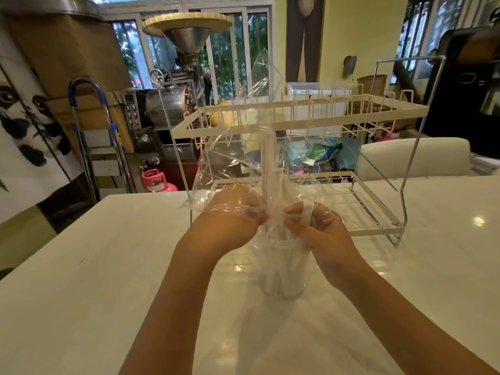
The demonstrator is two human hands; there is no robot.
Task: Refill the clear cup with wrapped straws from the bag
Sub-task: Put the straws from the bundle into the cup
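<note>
Directly below my hands, the clear cup (281, 269) stands upright on the bench (108, 266); wrapped straws (269, 163) run vertically into it. Left hand (232, 207) and right hand (313, 220) curl fingers around the bag (243, 147), flanking the bundle.

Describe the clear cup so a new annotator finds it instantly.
On the white table, in front of the two-tier wire rack, look just below the two hands. The clear cup stands upright there, packed with white wrapped straws; unlike the crumpled clear bag above, it is rigid and cylindrical.
</note>
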